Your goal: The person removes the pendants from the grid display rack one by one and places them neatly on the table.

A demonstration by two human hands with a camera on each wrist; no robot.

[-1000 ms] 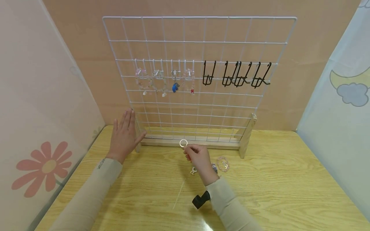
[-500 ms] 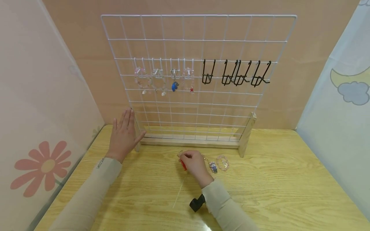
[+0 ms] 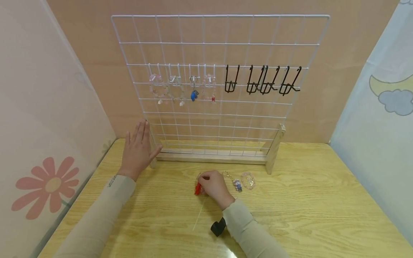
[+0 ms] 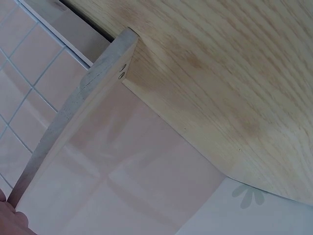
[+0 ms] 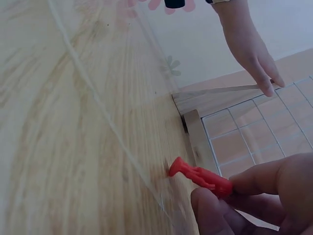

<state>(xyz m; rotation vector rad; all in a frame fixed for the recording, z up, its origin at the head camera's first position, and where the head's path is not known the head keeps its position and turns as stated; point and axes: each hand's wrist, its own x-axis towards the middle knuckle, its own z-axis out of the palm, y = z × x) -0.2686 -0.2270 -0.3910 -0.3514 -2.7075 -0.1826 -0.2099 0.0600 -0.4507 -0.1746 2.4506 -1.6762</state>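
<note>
My right hand (image 3: 214,186) pinches a keychain with a small red figure charm (image 5: 200,177) between thumb and fingers, just above the table. In the head view the red charm (image 3: 198,189) shows at the fingertips, with part of a thin ring above it. My left hand (image 3: 137,152) rests with straight fingers against the left wooden leg (image 4: 78,107) of the stand. To the right of my right hand lie a keychain with a gold chain and a grey-blue figure (image 3: 237,185) and a pink bead bracelet (image 3: 248,180).
A white wire grid (image 3: 222,43) stands upright in the wooden base (image 3: 213,157). Bead bracelets and a blue-charm keychain (image 3: 194,95) hang on white hooks at left. Several black hooks (image 3: 253,85) hang at right. A thin pale strand (image 3: 198,216) lies on the table.
My right hand has come down and slightly left from in front of the base, with the ring lowered. The red charm has come into view, and a pale figure is no longer visible. My left hand stays put.
</note>
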